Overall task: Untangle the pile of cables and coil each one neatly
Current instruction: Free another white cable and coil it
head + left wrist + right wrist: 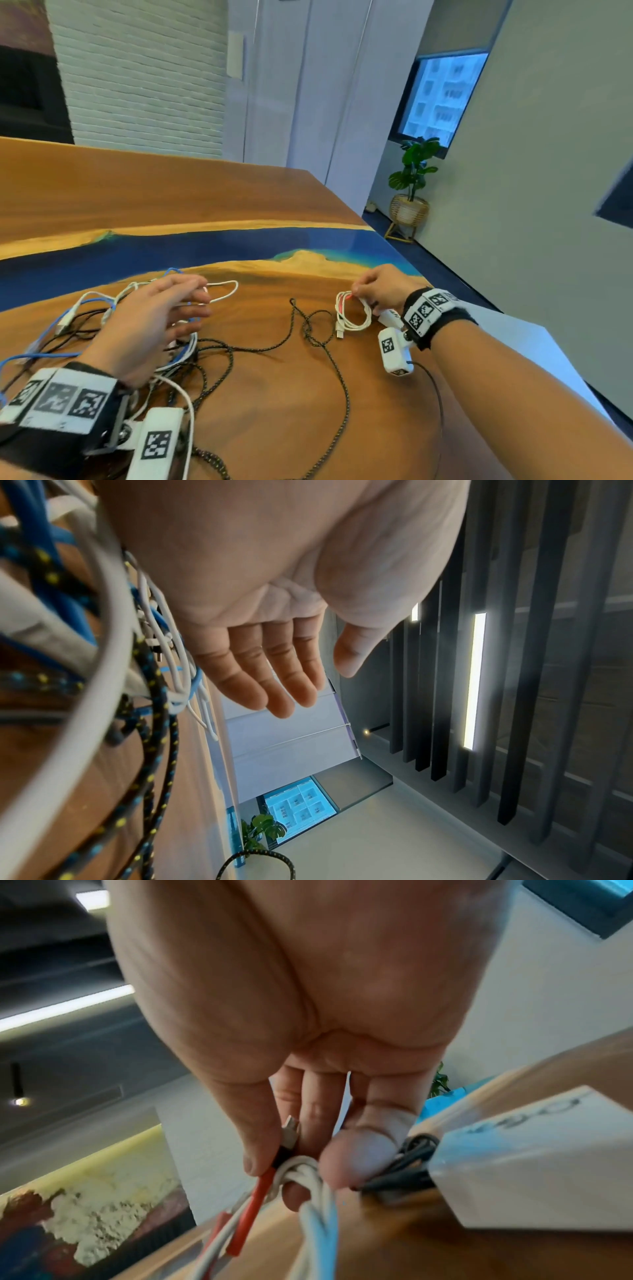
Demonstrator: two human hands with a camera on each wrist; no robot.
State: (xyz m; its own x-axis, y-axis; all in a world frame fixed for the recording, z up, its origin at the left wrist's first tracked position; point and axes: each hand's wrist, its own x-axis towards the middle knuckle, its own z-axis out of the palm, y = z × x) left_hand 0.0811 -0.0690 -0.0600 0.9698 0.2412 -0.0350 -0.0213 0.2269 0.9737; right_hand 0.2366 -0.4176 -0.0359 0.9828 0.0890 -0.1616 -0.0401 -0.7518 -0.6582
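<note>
A tangle of blue, white and black cables (102,318) lies on the wooden table (205,185) at the left. My left hand (197,305) hovers over the tangle with straight fingers; the left wrist view shows that hand (318,685) holding nothing, the cables (150,669) beside it. A white cable loop (226,291) pokes out past its fingertips. My right hand (356,294) pinches a small coiled white cable with red ends (354,315). In the right wrist view the thumb and fingers of my right hand (294,1177) grip this coil (318,1218) by a red sleeve (253,1196).
A long black braided cable (325,346) snakes loosely across the middle of the table between my hands. A white block with lettering (531,1158) and dark cable (404,1175) sit just right of my right hand. The table's right edge (394,246) is close, with a potted plant (412,178) beyond.
</note>
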